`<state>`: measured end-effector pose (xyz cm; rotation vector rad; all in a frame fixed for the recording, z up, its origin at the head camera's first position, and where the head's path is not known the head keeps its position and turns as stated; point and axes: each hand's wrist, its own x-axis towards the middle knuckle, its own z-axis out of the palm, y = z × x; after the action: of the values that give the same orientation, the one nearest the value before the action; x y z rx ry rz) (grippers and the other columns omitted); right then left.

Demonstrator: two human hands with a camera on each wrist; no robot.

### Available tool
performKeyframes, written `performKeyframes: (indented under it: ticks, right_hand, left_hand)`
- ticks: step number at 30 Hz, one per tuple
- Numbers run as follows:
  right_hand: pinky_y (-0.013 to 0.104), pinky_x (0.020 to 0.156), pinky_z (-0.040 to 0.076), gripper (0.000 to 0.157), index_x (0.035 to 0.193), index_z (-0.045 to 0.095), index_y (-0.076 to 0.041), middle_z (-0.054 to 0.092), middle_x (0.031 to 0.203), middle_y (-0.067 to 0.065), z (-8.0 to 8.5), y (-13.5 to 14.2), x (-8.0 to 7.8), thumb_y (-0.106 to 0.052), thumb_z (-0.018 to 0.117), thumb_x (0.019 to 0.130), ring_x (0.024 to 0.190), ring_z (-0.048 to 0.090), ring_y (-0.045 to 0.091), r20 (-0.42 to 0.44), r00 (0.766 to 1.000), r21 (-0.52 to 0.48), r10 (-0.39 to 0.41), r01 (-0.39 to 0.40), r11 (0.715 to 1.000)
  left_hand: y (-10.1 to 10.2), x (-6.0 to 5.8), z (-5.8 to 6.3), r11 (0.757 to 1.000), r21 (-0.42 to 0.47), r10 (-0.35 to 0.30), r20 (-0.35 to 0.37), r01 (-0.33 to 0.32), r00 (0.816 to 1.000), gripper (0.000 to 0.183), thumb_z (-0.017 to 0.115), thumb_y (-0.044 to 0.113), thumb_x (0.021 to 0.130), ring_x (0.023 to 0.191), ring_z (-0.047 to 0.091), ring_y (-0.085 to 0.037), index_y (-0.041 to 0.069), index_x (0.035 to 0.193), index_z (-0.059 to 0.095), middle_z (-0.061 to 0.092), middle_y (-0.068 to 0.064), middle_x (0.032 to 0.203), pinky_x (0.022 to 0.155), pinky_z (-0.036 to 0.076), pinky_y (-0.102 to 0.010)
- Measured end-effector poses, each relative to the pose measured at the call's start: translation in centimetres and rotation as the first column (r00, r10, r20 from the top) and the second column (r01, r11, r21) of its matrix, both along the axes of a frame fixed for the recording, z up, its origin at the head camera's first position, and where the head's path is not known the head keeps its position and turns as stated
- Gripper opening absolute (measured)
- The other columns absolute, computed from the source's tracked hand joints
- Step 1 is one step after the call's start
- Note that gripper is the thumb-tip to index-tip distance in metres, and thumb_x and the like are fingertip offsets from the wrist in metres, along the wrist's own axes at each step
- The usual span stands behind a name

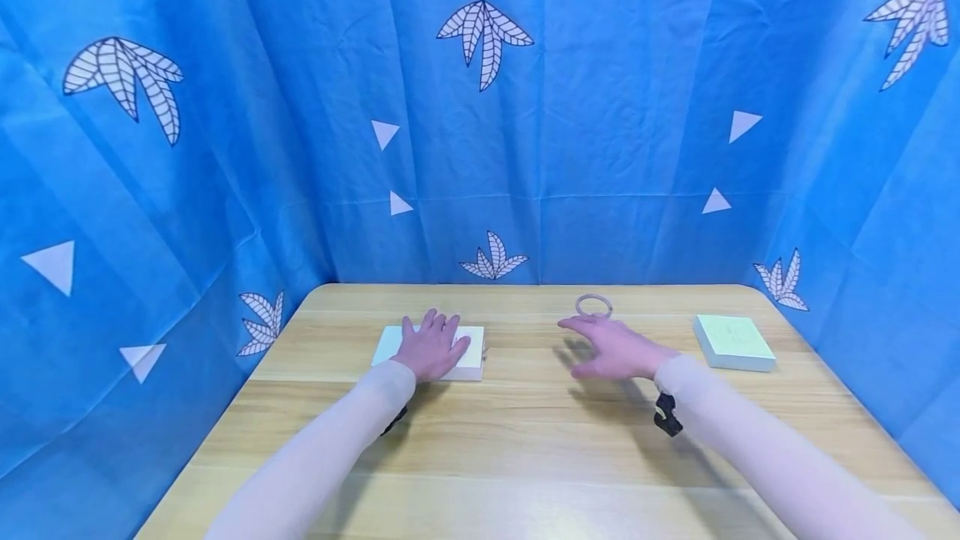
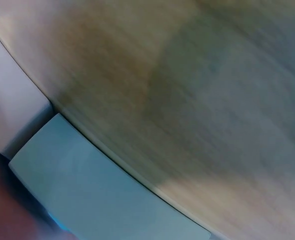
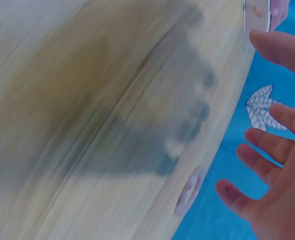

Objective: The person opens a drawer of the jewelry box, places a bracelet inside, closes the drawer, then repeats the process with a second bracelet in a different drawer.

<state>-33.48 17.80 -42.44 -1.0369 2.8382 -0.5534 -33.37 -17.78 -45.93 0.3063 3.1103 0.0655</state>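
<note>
My left hand (image 1: 429,348) rests palm down, fingers spread, on a white box (image 1: 470,359) at the left of the table. A pale blue-green flat piece (image 1: 386,345) adjoins its left side; in the left wrist view this piece (image 2: 102,185) meets the white part (image 2: 15,92) at a dark seam. Whether the two are one box, I cannot tell. My right hand (image 1: 618,348) hovers above the table, fingers apart, holding nothing. Just beyond its fingers lies a pale purple bangle (image 1: 594,297), also visible in the right wrist view as a ring (image 3: 190,191).
A white box with a pale green top (image 1: 735,338) lies at the table's right, past the right wrist. The wooden table (image 1: 510,440) ends at a blue patterned curtain (image 1: 600,148) behind, with more curtain at both sides.
</note>
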Motion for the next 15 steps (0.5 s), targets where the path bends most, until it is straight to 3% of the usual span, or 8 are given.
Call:
performKeyframes:
  ticks: [15]
  right_hand:
    - [0.075,0.107,0.029,0.084,0.152,0.045,-0.013,0.048,0.152,0.02,0.8,5.9,0.3,-0.033,0.083,0.079,0.139,0.04,0.047,-0.069,0.995,0.069,-0.069,0.073,0.995]
  left_hand:
    - [0.0,0.1,0.1,1.0,-0.009,0.023,0.018,-0.022,1.0,0.076,0.018,0.065,0.102,0.154,0.016,-0.038,0.019,0.161,0.026,0.031,-0.016,0.163,0.113,0.002,-0.077]
